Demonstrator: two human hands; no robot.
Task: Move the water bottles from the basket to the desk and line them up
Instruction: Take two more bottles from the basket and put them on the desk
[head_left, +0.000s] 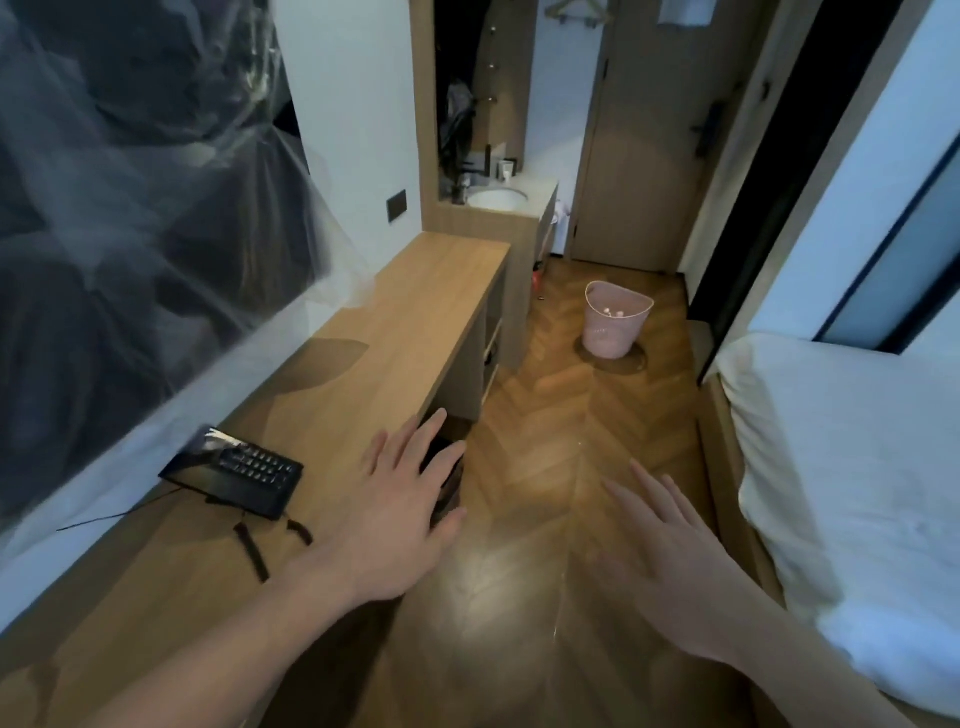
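Observation:
A pink plastic basket (613, 325) stands on the wooden floor ahead, near the door; small pale bottle caps show inside it, the bottles themselves mostly hidden. The long wooden desk (395, 332) runs along the left wall. My left hand (395, 509) hovers over the desk's near edge, palm down, fingers spread, holding nothing. My right hand (670, 561) is out over the floor, also spread and holding nothing. Both hands are far from the basket.
A black telephone (234, 473) with a cord lies on the desk near my left hand. A plastic-covered dark screen (130, 208) fills the left wall. A white bed (852, 493) lines the right side. A sink counter (498, 200) sits beyond the desk.

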